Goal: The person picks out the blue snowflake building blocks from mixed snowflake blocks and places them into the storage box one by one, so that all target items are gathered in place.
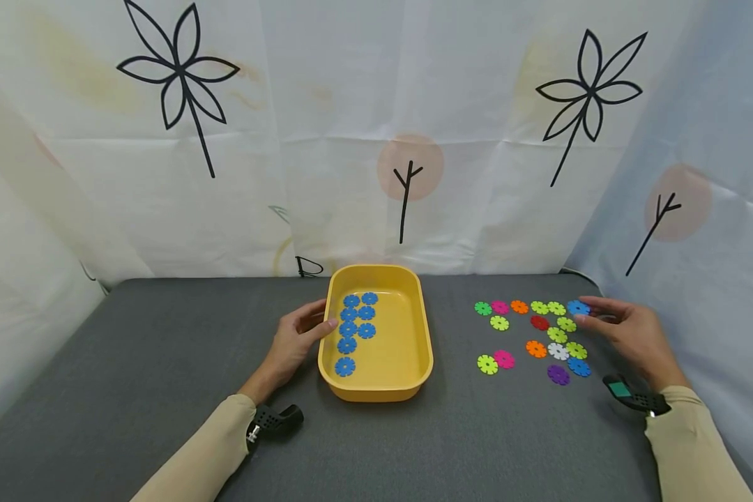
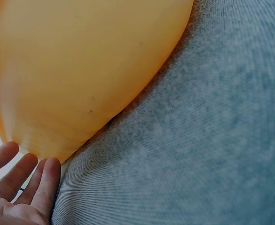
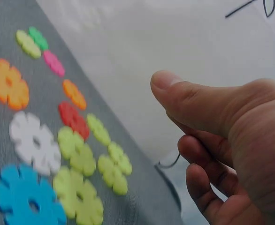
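My left hand (image 1: 295, 341) grips the left wall of a yellow plastic tray (image 1: 417, 335), its thumb over the rim. Against the tray's outer side lie its other fingertips (image 2: 50, 164), seen in the left wrist view. Inside the tray, several blue flower-shaped discs (image 1: 345, 367) lie along the left. At the right, my right hand (image 1: 634, 335) pinches a blue flower-shaped disc (image 1: 577, 308) between thumb and forefinger in the head view. The right wrist view shows the thumb (image 3: 189, 96) in front of curled fingers, with that disc hidden.
Flat on the grey table (image 1: 489, 439), right of the tray, lie loose notched discs: several lime ones (image 1: 557, 335), a white one (image 1: 558, 351), a purple one (image 1: 558, 375), a red one (image 1: 539, 323) and others. A patterned white curtain (image 1: 326, 139) hangs behind.
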Demonstrator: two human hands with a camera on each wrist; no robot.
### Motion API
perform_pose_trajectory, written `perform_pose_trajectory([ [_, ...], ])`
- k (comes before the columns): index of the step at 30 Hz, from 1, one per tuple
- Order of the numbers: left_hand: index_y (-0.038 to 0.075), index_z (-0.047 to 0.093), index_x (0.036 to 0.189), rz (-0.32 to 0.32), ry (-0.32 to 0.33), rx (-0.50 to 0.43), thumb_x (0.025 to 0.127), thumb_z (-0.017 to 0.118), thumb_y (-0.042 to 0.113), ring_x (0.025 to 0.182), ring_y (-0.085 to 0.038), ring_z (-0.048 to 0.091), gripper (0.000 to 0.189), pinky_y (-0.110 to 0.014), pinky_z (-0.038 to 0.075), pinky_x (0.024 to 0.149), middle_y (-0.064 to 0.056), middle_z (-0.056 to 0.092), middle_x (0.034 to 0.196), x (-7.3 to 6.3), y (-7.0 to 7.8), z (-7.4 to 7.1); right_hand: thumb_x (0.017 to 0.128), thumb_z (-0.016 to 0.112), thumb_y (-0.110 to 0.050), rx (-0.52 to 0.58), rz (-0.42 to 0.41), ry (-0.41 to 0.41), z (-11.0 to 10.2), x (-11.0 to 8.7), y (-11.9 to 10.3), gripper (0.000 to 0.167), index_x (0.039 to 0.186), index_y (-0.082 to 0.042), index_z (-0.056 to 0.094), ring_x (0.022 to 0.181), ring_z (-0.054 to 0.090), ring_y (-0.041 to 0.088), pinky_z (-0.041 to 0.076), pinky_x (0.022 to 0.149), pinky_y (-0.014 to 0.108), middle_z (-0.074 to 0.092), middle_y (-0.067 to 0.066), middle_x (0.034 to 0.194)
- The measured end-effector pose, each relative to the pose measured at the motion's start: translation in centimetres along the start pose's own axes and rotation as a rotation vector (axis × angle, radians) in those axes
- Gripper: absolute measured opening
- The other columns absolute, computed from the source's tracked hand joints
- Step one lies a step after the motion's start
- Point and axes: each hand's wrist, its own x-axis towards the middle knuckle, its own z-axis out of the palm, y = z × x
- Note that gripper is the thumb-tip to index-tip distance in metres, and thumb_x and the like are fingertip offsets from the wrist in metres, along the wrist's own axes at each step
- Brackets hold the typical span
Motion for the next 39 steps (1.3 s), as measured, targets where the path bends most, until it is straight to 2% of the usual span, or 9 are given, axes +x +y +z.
perform_pose_trajectory([
  [5,0.000,0.049,0.148,-0.008,0.000,0.004,0.098,0.068,0.016,0.132,-0.035,0.052,0.056,-0.025,0.051,0.097,-0.021,0.054,0.144,0.0,0.0,0.0,0.093,0.075,-0.039,0.028,-0.040,-0.006,-0.1,0.0,-1.6,0.057,0.133,0.000,0.065,0.084,0.057,-0.011,0.048,0.068,0.016,0.070,-0.010,0.108],
  [8,0.001,0.049,0.148,-0.005,0.001,0.007,0.098,0.069,0.017,0.133,-0.034,0.052,0.056,-0.024,0.050,0.098,-0.021,0.054,0.144,0.1,-0.1,-0.1,0.093,0.075,-0.039,0.028,-0.058,-0.013,0.0,0.1,-2.4,0.055,0.133,-0.001,0.066,0.084,0.059,-0.009,0.050,0.068,0.019,0.069,-0.014,0.105],
  [15,0.001,0.050,0.148,0.004,-0.001,0.004,0.098,0.068,0.016,0.133,-0.035,0.052,0.055,-0.022,0.050,0.097,-0.021,0.054,0.144,0.2,-0.1,-0.2,0.093,0.077,-0.028,0.050,-0.109,-0.035,0.3,0.3,-3.6,0.047,0.130,0.000,0.067,0.082,0.065,0.003,0.052,0.063,0.029,0.072,-0.008,0.104],
  [26,0.002,0.050,0.148,-0.011,0.003,0.025,0.098,0.069,0.019,0.133,-0.033,0.052,0.056,-0.030,0.049,0.102,-0.018,0.054,0.145,0.2,0.1,0.0,0.093,0.077,-0.024,0.045,-0.187,-0.057,1.1,0.3,-5.2,0.043,0.128,0.000,0.069,0.081,0.067,0.017,0.053,0.060,0.030,0.073,0.017,0.110],
  [30,0.002,0.050,0.148,-0.010,0.006,0.033,0.098,0.069,0.018,0.133,-0.033,0.052,0.056,-0.032,0.049,0.103,-0.018,0.054,0.145,0.2,0.1,0.0,0.093,0.077,-0.024,0.066,-0.202,-0.067,1.5,0.1,-6.0,0.042,0.127,0.000,0.069,0.082,0.068,0.022,0.056,0.061,0.032,0.071,0.021,0.114],
  [35,0.002,0.049,0.148,-0.021,0.002,0.017,0.098,0.069,0.017,0.133,-0.033,0.052,0.056,-0.028,0.050,0.100,-0.019,0.054,0.145,0.0,0.0,0.0,0.093,0.077,-0.022,0.099,-0.194,-0.090,2.0,-0.2,-6.8,0.042,0.128,0.000,0.068,0.083,0.069,0.024,0.056,0.059,0.034,0.070,0.023,0.117],
  [39,0.002,0.049,0.148,-0.018,0.003,0.009,0.098,0.069,0.017,0.133,-0.034,0.052,0.056,-0.026,0.051,0.098,-0.020,0.054,0.144,0.0,0.0,0.0,0.095,0.075,-0.021,0.121,-0.199,-0.108,2.2,-0.2,-7.4,0.043,0.131,0.001,0.066,0.085,0.068,0.013,0.058,0.064,0.032,0.068,0.024,0.121],
])
